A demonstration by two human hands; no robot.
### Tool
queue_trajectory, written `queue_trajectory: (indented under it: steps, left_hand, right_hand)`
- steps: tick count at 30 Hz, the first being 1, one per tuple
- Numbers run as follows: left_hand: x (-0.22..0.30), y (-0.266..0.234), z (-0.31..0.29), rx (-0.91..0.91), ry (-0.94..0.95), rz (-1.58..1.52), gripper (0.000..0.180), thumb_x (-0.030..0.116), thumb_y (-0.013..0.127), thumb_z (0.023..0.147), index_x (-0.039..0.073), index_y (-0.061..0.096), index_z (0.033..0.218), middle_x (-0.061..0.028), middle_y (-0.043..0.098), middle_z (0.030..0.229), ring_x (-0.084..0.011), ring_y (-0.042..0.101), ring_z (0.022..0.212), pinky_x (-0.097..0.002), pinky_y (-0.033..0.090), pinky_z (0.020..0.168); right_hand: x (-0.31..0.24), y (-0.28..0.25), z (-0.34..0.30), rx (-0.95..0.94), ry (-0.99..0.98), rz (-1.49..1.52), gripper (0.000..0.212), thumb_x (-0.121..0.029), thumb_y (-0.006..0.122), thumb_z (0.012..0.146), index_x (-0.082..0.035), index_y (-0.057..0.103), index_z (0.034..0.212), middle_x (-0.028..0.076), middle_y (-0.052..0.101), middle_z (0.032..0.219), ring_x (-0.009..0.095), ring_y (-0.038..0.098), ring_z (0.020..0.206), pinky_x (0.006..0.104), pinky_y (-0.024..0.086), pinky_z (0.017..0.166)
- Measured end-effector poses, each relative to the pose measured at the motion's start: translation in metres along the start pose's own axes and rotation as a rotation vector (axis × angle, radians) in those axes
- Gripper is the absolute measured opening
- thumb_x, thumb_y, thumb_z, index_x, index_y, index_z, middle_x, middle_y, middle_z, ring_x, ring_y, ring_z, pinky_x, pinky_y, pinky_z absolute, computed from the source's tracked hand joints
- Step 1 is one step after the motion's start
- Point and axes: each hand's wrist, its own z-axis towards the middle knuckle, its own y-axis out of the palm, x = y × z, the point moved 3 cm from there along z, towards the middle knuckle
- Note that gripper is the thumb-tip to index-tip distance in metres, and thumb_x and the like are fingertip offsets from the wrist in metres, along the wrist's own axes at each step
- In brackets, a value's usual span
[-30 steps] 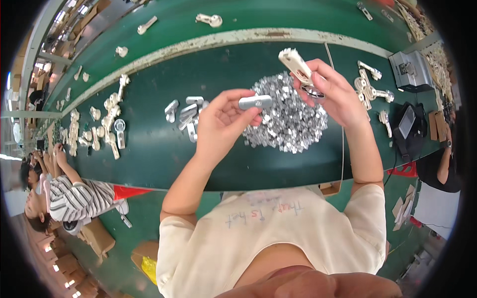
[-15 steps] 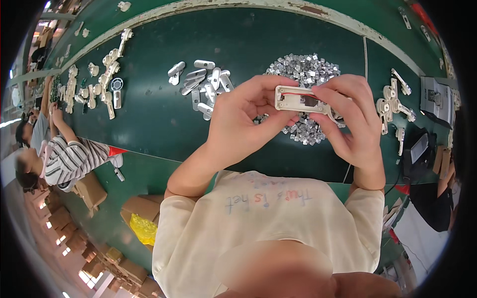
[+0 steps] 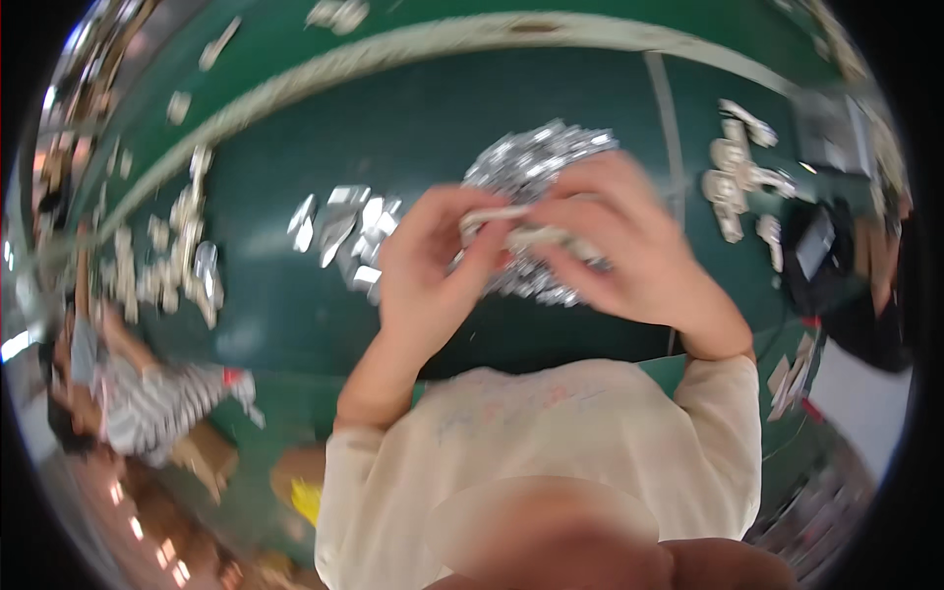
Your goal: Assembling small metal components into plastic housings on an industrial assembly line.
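Head view: left hand (image 3: 433, 261) and right hand (image 3: 629, 244), both curled closed, grip opposite ends of a blurred white casing (image 3: 498, 213), seemingly to steady it, over a silver pile (image 3: 526, 165) likely heaped for easy reach.

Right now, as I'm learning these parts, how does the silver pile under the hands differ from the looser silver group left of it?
Size: the silver pile holds small bits; the looser group, larger pieces.
Spacing: the silver pile is dense; the looser group shows gaps.
Cover: the left hand and right hand partly hide the silver pile; the looser group is mostly visible.
Both look shiny on the green table.
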Motion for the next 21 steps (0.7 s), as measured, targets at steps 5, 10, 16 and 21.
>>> queue_trajectory:
  steps: [5, 10, 16, 21]
  left_hand:
    - [-0.024, 0.009, 0.012, -0.001, 0.104, 0.175, 0.028, -0.003, 0.056, 0.085, -0.001, 0.046, 0.11, -0.0102, 0.062, 0.089, -0.0117, 0.059, 0.075, -0.0204, 0.048, 0.063]
    - [-0.037, -0.001, 0.012, 0.109, 0.177, 0.176, 0.016, -0.001, 0.055, 0.086, -0.001, 0.049, 0.101, -0.0079, 0.06, 0.087, -0.0109, 0.057, 0.076, -0.0204, 0.046, 0.067]
    - [-0.051, 0.005, 0.018, 0.126, 0.233, 0.162, 0.01, 0.004, 0.057, 0.087, 0.001, 0.049, 0.093, -0.0064, 0.056, 0.089, -0.011, 0.054, 0.078, -0.0229, 0.045, 0.067]
    - [-0.048, 0.006, 0.015, 0.156, 0.404, 0.355, 0.012, 0.004, 0.059, 0.083, 0.001, 0.048, 0.086, -0.0033, 0.046, 0.079, -0.0121, 0.045, 0.072, -0.0239, 0.039, 0.066]
  right_hand:
    - [0.026, 0.013, -0.016, 0.037, 0.265, 0.283, 0.029, -0.016, 0.068, 0.073, -0.004, 0.05, 0.092, 0.013, 0.049, 0.089, 0.032, 0.052, 0.09, 0.0376, 0.045, 0.072]
    - [0.016, 0.024, -0.017, 0.106, 0.146, 0.089, 0.029, -0.018, 0.068, 0.074, -0.004, 0.05, 0.092, 0.012, 0.048, 0.086, 0.03, 0.052, 0.08, 0.0379, 0.045, 0.067]
    - [0.019, 0.03, -0.022, 0.119, 0.136, 0.001, 0.026, -0.012, 0.065, 0.075, -0.001, 0.048, 0.091, 0.013, 0.047, 0.09, 0.029, 0.05, 0.087, 0.0376, 0.045, 0.072]
    - [0.018, 0.033, -0.025, 0.173, 0.044, 0.037, 0.023, -0.012, 0.063, 0.076, -0.001, 0.045, 0.086, 0.014, 0.045, 0.088, 0.031, 0.049, 0.083, 0.0382, 0.043, 0.069]
